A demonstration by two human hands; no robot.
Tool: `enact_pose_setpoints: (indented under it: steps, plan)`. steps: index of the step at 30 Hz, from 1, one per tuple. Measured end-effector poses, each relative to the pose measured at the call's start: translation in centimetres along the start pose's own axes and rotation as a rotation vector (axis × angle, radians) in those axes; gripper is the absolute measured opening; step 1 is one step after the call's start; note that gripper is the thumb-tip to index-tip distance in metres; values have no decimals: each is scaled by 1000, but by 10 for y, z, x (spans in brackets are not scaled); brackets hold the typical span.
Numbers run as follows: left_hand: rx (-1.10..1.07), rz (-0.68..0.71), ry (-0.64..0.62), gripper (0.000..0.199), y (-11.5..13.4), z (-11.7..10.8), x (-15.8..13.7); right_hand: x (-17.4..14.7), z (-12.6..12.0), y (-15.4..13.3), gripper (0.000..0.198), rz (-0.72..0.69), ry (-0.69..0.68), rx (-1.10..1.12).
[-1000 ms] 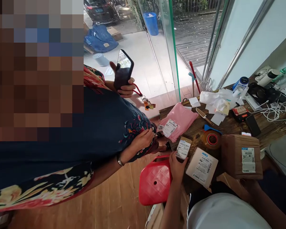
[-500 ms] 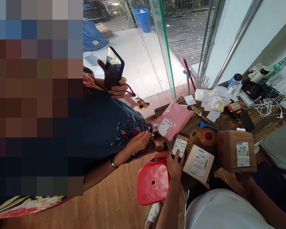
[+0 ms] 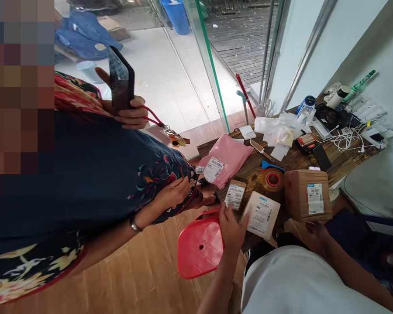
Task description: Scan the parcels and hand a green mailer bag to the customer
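Note:
My left hand (image 3: 231, 226) lies at the near edge of the wooden table (image 3: 291, 163), fingers spread, fingertips touching the lower end of a small brown parcel (image 3: 235, 195) with a barcode label. A flat white parcel (image 3: 261, 214) lies just right of it. My right hand (image 3: 316, 233) sits below a brown cardboard box (image 3: 308, 196), fingers bent against a cardboard flap (image 3: 294, 227); its grip is unclear. A pink mailer bag (image 3: 227, 157) lies further back.
A person in a dark floral dress stands left of the table, holding a phone (image 3: 120, 80) with keys (image 3: 175, 138) on a red strap. A red plastic stool (image 3: 199, 246) stands below the table. A tape roll (image 3: 272, 179), knife (image 3: 261, 150), papers and cables (image 3: 347, 139) crowd the table.
The view has swung right and down. My left hand has set the small brown parcel flat on the table and loosened off it. My right hand has come into view below the brown box.

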State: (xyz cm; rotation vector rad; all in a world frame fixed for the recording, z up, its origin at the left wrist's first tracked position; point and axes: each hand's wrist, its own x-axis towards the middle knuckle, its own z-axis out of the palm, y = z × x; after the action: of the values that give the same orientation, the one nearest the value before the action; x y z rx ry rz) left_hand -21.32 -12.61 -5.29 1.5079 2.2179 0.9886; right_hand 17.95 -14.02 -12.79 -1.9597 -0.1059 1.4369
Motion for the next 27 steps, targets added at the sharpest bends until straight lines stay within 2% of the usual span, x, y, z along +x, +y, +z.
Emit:
enact_pose_setpoints:
  steps: [3,6,9,12,16,20,23,25,27]
  plan:
    - [-32,55,-85,83,19,3,-31,-2,-1,-7,29,48,81,59]
    - [36,98,-110,99,25,10,-54,-7,-7,-21,34,-8,140,152]
    - [94,116,-116,101,22,14,-61,-15,-12,-40,50,-92,133,247]
    - [40,107,-128,86,17,14,-54,-23,-12,-59,67,-169,51,313]
    - [-76,32,-10,71,17,16,-31,-29,-6,-76,65,-217,-115,325]
    - [-188,-83,65,63,21,18,-14,-26,-7,-83,54,-147,-260,278]
    - [-199,-162,127,57,29,12,-14,-18,-12,-86,48,-73,-362,225]
    - [-177,-142,175,54,40,8,-19,-11,-17,-89,46,-34,-431,193]
    - [-174,-67,149,47,58,6,-25,-4,-20,-95,48,-4,-502,162]
